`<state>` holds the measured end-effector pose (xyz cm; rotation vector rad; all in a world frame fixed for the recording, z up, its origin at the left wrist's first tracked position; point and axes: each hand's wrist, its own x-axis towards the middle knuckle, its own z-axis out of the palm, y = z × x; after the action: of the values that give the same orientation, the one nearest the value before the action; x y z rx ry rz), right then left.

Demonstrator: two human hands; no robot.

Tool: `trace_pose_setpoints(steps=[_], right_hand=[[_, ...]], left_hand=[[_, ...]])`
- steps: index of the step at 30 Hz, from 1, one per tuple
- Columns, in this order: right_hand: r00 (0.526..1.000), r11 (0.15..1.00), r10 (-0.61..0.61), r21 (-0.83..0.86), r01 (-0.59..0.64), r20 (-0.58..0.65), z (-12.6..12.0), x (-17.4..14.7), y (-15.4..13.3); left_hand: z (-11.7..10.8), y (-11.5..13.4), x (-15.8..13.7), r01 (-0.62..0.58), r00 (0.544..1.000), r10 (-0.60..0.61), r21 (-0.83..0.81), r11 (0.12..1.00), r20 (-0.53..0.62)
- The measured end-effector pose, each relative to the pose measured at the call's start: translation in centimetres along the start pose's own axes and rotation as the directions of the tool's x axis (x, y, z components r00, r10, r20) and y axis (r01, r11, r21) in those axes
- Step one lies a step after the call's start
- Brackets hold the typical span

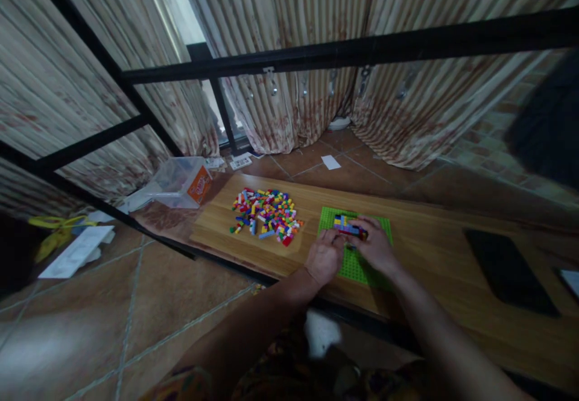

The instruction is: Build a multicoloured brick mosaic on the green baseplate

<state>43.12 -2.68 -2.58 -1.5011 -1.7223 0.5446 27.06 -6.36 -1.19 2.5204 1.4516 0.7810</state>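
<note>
A small build of toy bricks in blue, yellow, red and dark colours is between my two hands, over a green studded baseplate. My right hand is closed around its right side, the thumb and fingers curled on it. My left hand is closed at the build's near left edge, with its fingertips pressed against it. The fingers cover part of the build, and whether it rests on the baseplate I cannot tell. Left of the baseplate lies a spread pile of loose coloured bricks.
The low wooden table also bears a dark flat rectangular object at right. Beyond its left end stands a clear plastic box with an orange label. A black metal frame and striped curtains rise behind. White papers lie on the tiled floor.
</note>
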Motion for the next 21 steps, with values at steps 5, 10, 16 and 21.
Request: trace_pose_setpoints(steps=[5,10,16,21], right_hand=[[0.999,0.998,-0.032,0.051,0.034,-0.037,0.0,0.2,0.9],[0.998,0.998,-0.056,0.032,0.057,-0.025,-0.2,0.1,1.7],[0.997,0.997,-0.071,0.023,0.072,-0.028,-0.1,-0.2,1.8],[0.997,0.997,-0.074,0.013,0.074,-0.003,-0.2,-0.1,1.9]], left_hand=[[-1.5,-0.1,-0.8,-0.011,1.000,0.011,-0.022,1.000,-0.005],[-4.4,-3.2,-3.6,0.099,0.990,-0.099,-0.008,0.995,-0.104],[-8.6,-9.9,-7.8,0.521,0.829,-0.500,0.021,0.853,-0.250],[-10.3,-13.2,-7.8,0.595,0.790,-0.550,0.118,0.795,-0.272]])
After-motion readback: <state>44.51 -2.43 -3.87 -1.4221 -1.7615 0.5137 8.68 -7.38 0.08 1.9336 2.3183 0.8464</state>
